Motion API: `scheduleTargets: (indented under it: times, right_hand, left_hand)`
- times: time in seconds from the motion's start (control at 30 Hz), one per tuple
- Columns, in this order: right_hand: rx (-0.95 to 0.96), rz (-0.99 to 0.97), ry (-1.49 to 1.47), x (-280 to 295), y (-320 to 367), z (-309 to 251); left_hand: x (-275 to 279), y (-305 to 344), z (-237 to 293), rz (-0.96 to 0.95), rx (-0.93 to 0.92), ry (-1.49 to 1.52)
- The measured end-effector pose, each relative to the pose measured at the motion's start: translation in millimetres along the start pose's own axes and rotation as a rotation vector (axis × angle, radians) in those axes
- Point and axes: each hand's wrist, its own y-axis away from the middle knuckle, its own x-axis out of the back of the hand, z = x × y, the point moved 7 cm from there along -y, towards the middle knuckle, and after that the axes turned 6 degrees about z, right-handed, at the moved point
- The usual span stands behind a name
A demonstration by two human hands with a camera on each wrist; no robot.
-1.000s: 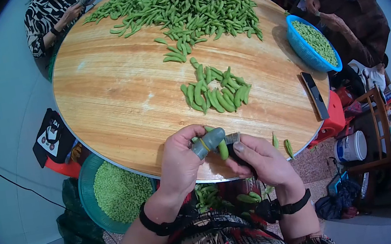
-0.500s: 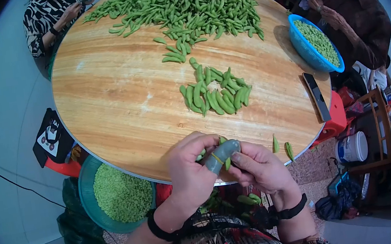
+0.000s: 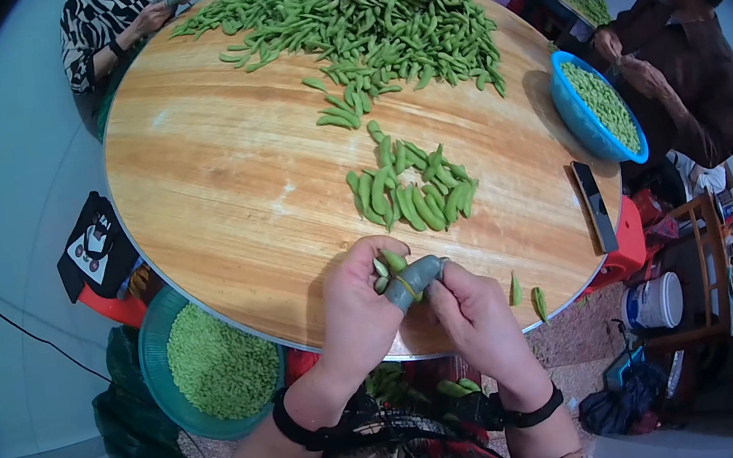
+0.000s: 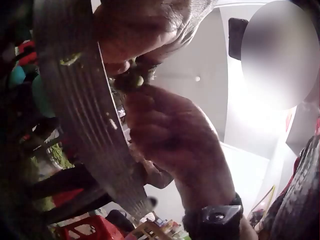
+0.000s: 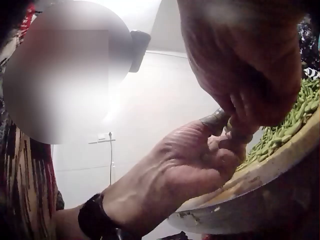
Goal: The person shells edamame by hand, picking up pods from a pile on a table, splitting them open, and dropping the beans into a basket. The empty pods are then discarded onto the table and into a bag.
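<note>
My left hand (image 3: 358, 300) holds a green edamame pod (image 3: 393, 260) between its curled fingers and its thumb. A grey-green rubber sleeve (image 3: 420, 275) covers that thumb, bound by a yellow band. Pale green beans (image 3: 381, 276) show in the hollow of the left fingers. My right hand (image 3: 480, 314) meets the left at the sleeve's tip, its thumb and fingers pinching at the pod's lower part, which they mostly hide. In the left wrist view a rounded green end (image 4: 136, 80) pokes out between both hands. Loose edamame pods (image 3: 417, 189) lie just beyond them on the wooden table (image 3: 224, 212).
A big heap of pods (image 3: 395, 28) covers the table's far side. At right stand a blue basin (image 3: 576, 120) of shelled beans and a dark phone (image 3: 595, 206). Below left is a green basin (image 3: 155, 376) of beans. Other people sit around the table.
The right hand has closed in on the left thumb's sleeve, after standing slightly apart. The pod that hung below the sleeve is now mostly hidden, and pale beans show in the left fingers.
</note>
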Motion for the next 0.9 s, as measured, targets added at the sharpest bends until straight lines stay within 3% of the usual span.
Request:
scheduleTargets:
  times: [0.17, 0.27, 0.33, 0.43, 0.47, 0.5, 0.53, 0.57, 0.63, 0.7, 0.73, 0.77, 0.83, 0.9]
  right_hand:
    - [-0.065, -0.019, -0.101, 0.8, -8.3, 9.6]
    - [-0.121, -0.054, -0.189, 1.8, -11.7, 11.4]
    - [-0.138, -0.069, -0.232, 0.7, -12.6, 9.9]
    - [-0.092, 0.001, -0.153, -6.0, -11.9, 1.0]
    - [0.019, 0.113, -0.036, -6.0, -11.8, -9.6]
    - [0.127, 0.223, 0.080, -7.5, -9.5, -20.7]
    - [0.190, 0.256, 0.176, -15.5, -4.9, -28.4]
    - [0.209, 0.228, 0.215, -24.0, -2.3, -34.5]
    - [0.249, 0.133, 0.157, -22.0, -2.7, -30.0]
    - [0.268, 0.105, -0.150, -6.7, -13.0, -12.7]
    - [-0.077, 0.104, -0.288, -0.5, -15.9, 10.4]
    - [-0.080, 0.109, -0.287, 5.0, -19.1, 12.1]
    - [-0.343, -0.060, -0.660, -5.9, -24.5, 24.1]
    - [-0.326, -0.056, -0.659, -9.3, -26.8, 22.1]
  left_hand:
    - [4.6, -3.6, -7.1, 0.022, 0.007, 0.144]
    - [7.2, -0.9, -9.5, -0.020, 0.139, 0.120]
    - [6.6, 0.6, -12.6, -0.048, 0.228, 0.298]
    - [5.4, -1.7, -14.0, -0.113, 0.200, 0.514]
    - [-0.6, -1.0, -14.1, -0.113, 0.196, 0.516]
    - [1.0, -1.8, -9.7, 0.044, 0.051, 0.343]
    - [7.2, 0.8, -2.5, 0.200, -0.090, 0.166]
    - [9.4, 2.6, -2.5, 0.203, -0.090, 0.165]
    - [13.4, 3.5, -7.3, 0.171, -0.017, 0.135]
    - [15.0, 4.7, -1.9, 0.133, -0.052, 0.058]
    - [12.4, 5.0, 2.5, 0.092, -0.089, -0.017]
    - [9.1, 5.7, 5.7, 0.048, -0.125, -0.092]
    - [4.3, 7.9, 4.4, -0.001, -0.185, -0.195]
    - [-1.7, 13.1, 11.1, -0.036, -0.234, -0.199]
